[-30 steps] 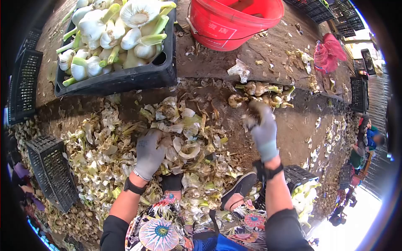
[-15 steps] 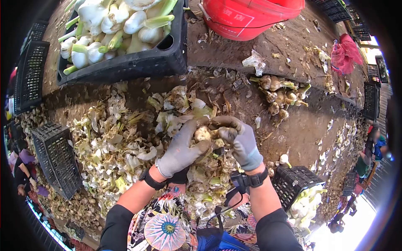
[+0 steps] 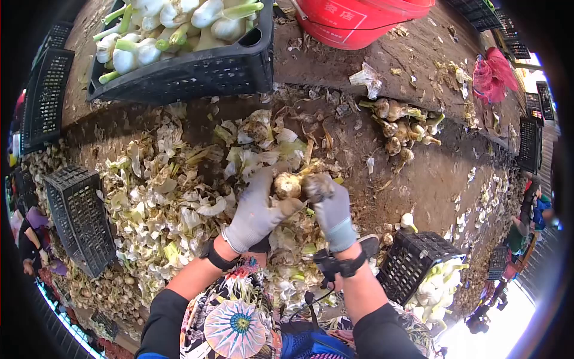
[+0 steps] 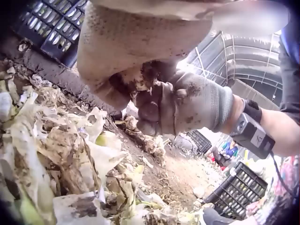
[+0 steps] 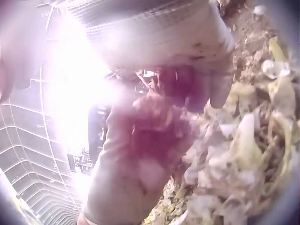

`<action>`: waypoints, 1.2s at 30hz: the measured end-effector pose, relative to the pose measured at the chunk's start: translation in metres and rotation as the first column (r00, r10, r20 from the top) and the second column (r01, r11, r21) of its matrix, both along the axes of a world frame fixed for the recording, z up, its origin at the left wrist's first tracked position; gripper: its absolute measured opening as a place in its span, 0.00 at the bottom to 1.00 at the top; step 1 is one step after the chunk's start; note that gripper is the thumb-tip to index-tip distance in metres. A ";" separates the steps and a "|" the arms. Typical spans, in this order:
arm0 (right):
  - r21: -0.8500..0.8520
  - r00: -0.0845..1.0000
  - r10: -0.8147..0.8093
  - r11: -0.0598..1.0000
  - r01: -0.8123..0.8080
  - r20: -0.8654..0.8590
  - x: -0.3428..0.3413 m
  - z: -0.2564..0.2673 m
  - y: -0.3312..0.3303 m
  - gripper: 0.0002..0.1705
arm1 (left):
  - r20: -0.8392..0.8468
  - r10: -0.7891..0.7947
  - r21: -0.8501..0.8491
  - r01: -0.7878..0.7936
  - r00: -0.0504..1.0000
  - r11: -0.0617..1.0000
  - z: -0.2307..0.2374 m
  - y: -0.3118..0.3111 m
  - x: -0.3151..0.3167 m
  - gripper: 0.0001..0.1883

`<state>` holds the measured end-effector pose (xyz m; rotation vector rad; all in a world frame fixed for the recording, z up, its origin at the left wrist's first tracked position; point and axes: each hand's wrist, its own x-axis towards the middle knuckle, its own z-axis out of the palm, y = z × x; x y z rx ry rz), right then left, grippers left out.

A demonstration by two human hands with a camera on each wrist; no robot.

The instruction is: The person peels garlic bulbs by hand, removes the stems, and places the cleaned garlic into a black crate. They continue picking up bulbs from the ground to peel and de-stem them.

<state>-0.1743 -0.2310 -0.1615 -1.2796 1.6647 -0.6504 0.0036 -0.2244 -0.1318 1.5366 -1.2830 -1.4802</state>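
Note:
In the head view a soil-stained garlic bulb sits between two grey-gloved hands, over the heap of husks. My left hand grips the bulb from the left, thumb along its near side. Dirt-darkened fingers of my right hand curl at the bulb's right side, where the stem is hidden. Seen from the left wrist, the right hand is closed against the left hand, with dirty skin between them. Glare and blur cover much of the right wrist view. Several unpeeled garlic bulbs lie in a pile beyond my right hand.
A black crate of cleaned garlic stands ahead on the left, beside a red bucket. Loose husks cover the ground around my feet. Black crates stand at left and right; a red mesh bag lies far right.
The hands were apart, right near the unpeeled pile and left over the husks. They came together on a garlic bulb, and the right hand has since turned and shifted slightly left.

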 end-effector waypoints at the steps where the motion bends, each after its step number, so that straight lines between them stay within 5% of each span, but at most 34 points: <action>1: -0.222 0.995 -0.041 0.975 0.021 -0.087 0.015 -0.004 0.003 0.06 | 0.153 -0.076 -0.090 0.090 0.985 0.992 0.001 0.002 0.000 0.41; 2: -0.221 0.996 -0.043 0.975 0.023 -0.083 0.012 -0.001 0.005 0.06 | 0.127 -0.096 -0.108 0.110 0.987 0.988 0.002 0.001 0.001 0.43; 4: 0.252 0.982 -0.122 0.964 0.083 0.143 0.004 0.021 0.002 0.11 | 0.121 -0.093 -0.107 0.106 0.988 0.989 0.003 0.003 0.004 0.42; 6: 0.160 0.981 -0.074 0.986 0.045 0.178 -0.002 0.022 0.005 0.14 | 0.104 -0.091 -0.108 0.102 0.990 0.989 0.005 0.006 0.005 0.41; 8: 0.046 0.971 -0.107 0.994 0.100 0.211 -0.003 0.019 0.009 0.17 | -0.254 0.106 0.175 -0.062 0.961 0.983 0.007 0.007 0.005 0.39; 11: 0.067 0.947 -0.164 0.986 0.151 0.276 0.001 0.021 0.008 0.14 | -0.303 0.089 0.173 -0.037 0.949 0.984 0.004 0.015 0.003 0.37; 12: 0.268 0.743 -0.344 0.937 0.226 0.575 0.002 0.012 0.013 0.13 | -0.304 0.089 0.175 -0.036 0.949 0.984 0.003 0.017 0.002 0.37; 13: 0.268 0.742 -0.345 0.936 0.227 0.575 0.006 0.015 0.012 0.13 | -0.231 0.053 0.086 -0.034 0.971 0.996 0.003 0.018 0.001 0.38; 15: -0.001 0.987 -0.028 1.000 0.029 0.156 0.014 0.024 0.007 0.12 | -0.150 0.023 -0.006 -0.025 0.988 1.000 0.003 0.017 0.004 0.38; 17: -0.061 0.988 -0.026 0.997 0.035 0.150 0.015 0.032 0.005 0.12 | -0.268 0.038 0.112 -0.008 0.963 0.994 0.001 0.018 0.009 0.38; 20: 0.231 0.890 -0.218 0.964 0.132 0.400 0.010 0.034 0.011 0.13 | -0.440 0.146 0.215 -0.054 0.886 0.975 -0.008 0.024 0.010 0.36; 23: 0.214 0.890 -0.161 0.974 0.074 0.426 0.002 0.034 0.011 0.14 | -0.598 0.233 0.395 0.028 0.767 0.918 -0.003 0.021 0.010 0.42; 25: 0.192 0.872 -0.183 0.976 0.104 0.454 0.004 0.024 0.016 0.15 | -0.588 0.227 0.419 0.052 0.776 0.906 0.001 0.019 0.013 0.41; 27: 0.326 0.475 -0.344 0.937 0.122 0.810 0.002 0.008 0.021 0.12 | -0.578 0.219 0.443 0.077 0.786 0.893 -0.002 0.017 0.013 0.41; 28: 0.333 0.586 -0.375 0.925 0.184 0.718 0.007 0.011 0.020 0.07 | -0.476 0.075 0.287 0.074 0.877 0.955 -0.008 0.015 0.012 0.40; 29: 0.333 0.584 -0.374 0.925 0.181 0.721 0.008 0.009 0.018 0.07 | -0.334 -0.052 0.123 0.098 0.941 0.988 -0.011 0.015 0.012 0.40; 31: 0.286 0.909 -0.291 0.936 0.206 0.298 0.008 0.005 0.014 0.04 | -0.244 -0.016 0.055 0.030 0.970 0.998 -0.005 0.015 0.007 0.40; 33: 0.299 0.898 -0.325 0.925 0.236 0.297 0.007 0.008 0.014 0.05 | -0.161 0.025 -0.021 -0.029 0.987 0.999 0.002 0.015 0.002 0.39; 36: 0.081 0.980 -0.115 0.991 0.103 0.160 0.010 0.021 0.009 0.07 | 0.087 -0.053 -0.139 0.065 0.995 0.988 0.010 0.015 0.000 0.40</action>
